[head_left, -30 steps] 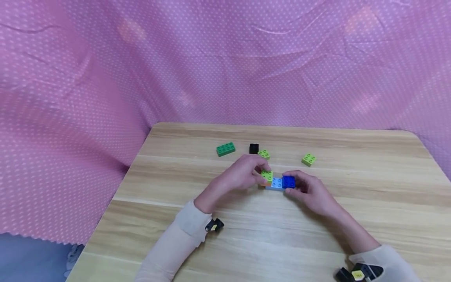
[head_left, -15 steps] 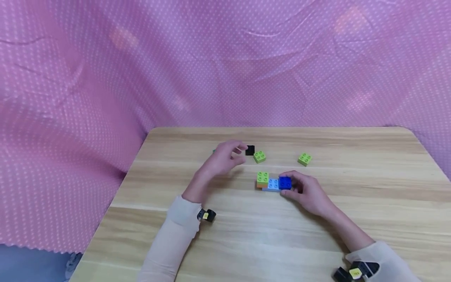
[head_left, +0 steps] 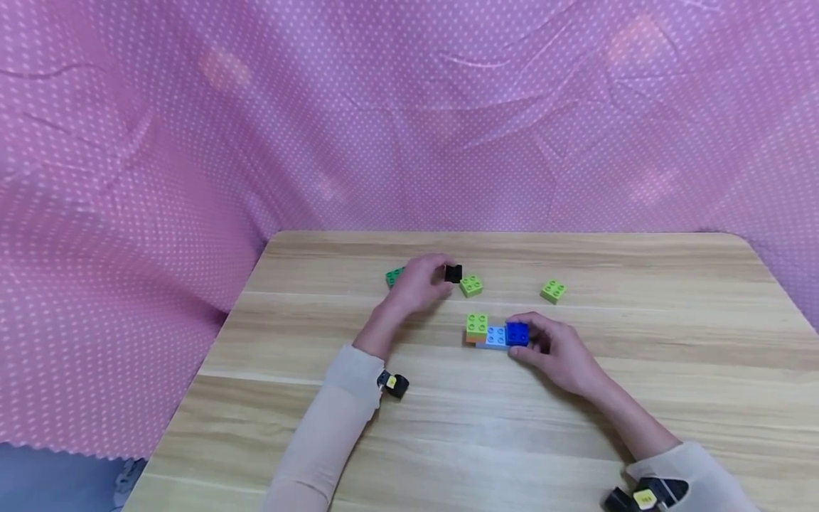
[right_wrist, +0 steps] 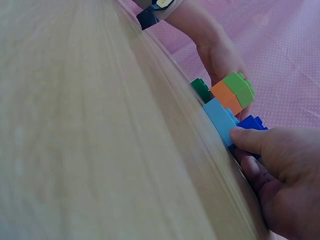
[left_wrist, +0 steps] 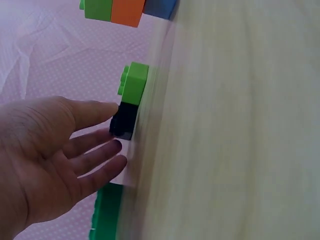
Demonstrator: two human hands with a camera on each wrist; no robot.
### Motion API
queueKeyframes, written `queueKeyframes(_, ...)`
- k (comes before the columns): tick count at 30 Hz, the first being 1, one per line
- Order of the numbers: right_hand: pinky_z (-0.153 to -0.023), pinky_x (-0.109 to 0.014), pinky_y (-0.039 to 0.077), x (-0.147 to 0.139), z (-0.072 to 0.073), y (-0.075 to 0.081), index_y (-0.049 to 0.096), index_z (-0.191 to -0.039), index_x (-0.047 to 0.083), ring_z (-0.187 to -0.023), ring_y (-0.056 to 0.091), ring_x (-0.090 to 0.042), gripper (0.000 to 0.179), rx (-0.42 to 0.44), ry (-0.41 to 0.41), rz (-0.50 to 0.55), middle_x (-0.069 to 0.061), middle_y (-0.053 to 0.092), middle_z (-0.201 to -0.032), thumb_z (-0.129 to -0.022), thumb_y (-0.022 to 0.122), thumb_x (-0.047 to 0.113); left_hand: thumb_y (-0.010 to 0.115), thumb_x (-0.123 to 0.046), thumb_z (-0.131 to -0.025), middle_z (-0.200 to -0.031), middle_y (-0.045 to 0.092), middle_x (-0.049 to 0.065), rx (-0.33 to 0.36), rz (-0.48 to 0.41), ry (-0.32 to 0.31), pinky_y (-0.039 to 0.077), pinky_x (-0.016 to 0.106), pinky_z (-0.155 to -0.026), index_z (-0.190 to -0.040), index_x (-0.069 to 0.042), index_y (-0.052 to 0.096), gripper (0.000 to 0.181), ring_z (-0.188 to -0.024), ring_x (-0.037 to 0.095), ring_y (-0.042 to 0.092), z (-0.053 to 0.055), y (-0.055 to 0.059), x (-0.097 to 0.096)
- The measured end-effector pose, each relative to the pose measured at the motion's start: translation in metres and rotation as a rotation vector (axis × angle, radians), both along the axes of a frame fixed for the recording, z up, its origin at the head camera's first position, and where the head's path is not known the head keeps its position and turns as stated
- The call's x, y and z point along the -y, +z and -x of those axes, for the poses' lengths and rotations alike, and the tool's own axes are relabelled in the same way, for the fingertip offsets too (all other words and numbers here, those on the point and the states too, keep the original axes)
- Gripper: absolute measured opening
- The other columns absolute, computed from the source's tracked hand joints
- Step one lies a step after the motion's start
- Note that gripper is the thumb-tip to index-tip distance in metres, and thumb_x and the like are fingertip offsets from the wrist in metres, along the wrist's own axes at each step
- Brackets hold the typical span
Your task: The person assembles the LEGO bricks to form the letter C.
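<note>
My left hand [head_left: 419,286] has its thumb and fingers around a small black toy building brick [head_left: 453,274]. In the left wrist view the thumb tip overlaps that brick [left_wrist: 125,121], and the other fingers stretch out loosely below. A lime-green brick [head_left: 471,286] touches the black one's side. My right hand [head_left: 563,354] pinches the right end of a joined brick build, at the dark blue brick [head_left: 517,333]. This sits on a long light blue brick [head_left: 495,336], whose left end carries an orange brick [right_wrist: 227,98] topped by a lime-green one [head_left: 476,325].
Partly behind my left hand lies a dark green brick [head_left: 393,276]. Another lime-green brick [head_left: 553,291] is at the back right of the wooden table [head_left: 486,427]. A pink dotted cloth [head_left: 409,121] hangs behind and to the left.
My left hand has let go of the lime-green brick on the build's left end, moved back and left, then closed in around the black brick. My right hand keeps its hold on the build.
</note>
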State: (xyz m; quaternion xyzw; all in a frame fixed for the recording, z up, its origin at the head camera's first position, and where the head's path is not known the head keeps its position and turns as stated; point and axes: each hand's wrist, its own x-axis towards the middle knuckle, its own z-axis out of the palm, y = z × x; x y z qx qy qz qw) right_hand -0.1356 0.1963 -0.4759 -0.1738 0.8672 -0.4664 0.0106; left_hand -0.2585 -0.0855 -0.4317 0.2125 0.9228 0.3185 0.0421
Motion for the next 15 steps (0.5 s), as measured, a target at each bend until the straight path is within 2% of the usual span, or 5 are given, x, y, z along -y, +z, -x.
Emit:
queueKeyframes(4, -0.063, -0.026, 0.050, 0.000, 0.000, 0.001, 0.068, -0.136, 0.016, -0.075, 0.059, -0.018, 0.045, -0.002, -0.002, -0.001, 0.001, 0.069, -0.097, -0.093, 0.083, 0.012, 0.077, -0.013, -0.097, -0.142, 0.065, 0.010, -0.019, 0.018, 0.005, 0.046, 0.040, -0.116, -0.139, -0.011, 0.066, 0.043, -0.131, 0.025, 0.061, 0.003, -0.005, 0.000)
queueKeyframes(8, -0.064, -0.026, 0.050, 0.000, 0.000, 0.001, 0.068, -0.136, 0.016, -0.076, 0.059, -0.018, 0.046, 0.001, -0.004, -0.008, 0.001, 0.069, -0.099, -0.093, 0.083, 0.013, 0.078, -0.013, -0.097, -0.138, 0.067, 0.009, -0.023, -0.003, 0.021, 0.048, 0.038, -0.113, -0.133, -0.010, 0.069, 0.037, -0.127, 0.024, 0.062, 0.005, -0.009, 0.000)
queueKeyframes(12, -0.065, -0.026, 0.050, 0.000, 0.000, 0.000, 0.067, -0.137, 0.017, -0.078, 0.059, -0.019, 0.046, 0.009, -0.004, -0.012, 0.001, 0.069, -0.101, -0.094, 0.082, 0.015, 0.078, -0.011, -0.097, -0.125, 0.071, 0.007, -0.032, -0.023, 0.045, 0.053, 0.037, -0.105, -0.125, -0.009, 0.071, 0.029, -0.115, 0.021, 0.066, 0.006, -0.012, 0.001)
queueKeyframes(15, -0.065, -0.026, 0.050, 0.000, 0.000, 0.001, 0.067, -0.137, 0.017, -0.077, 0.058, -0.019, 0.046, 0.011, -0.002, -0.012, 0.000, 0.069, -0.100, -0.094, 0.082, 0.015, 0.081, -0.018, -0.096, -0.118, 0.071, 0.006, -0.042, -0.014, 0.062, 0.055, 0.036, -0.099, -0.121, -0.010, 0.072, 0.028, -0.108, 0.020, 0.065, 0.005, -0.012, 0.001)
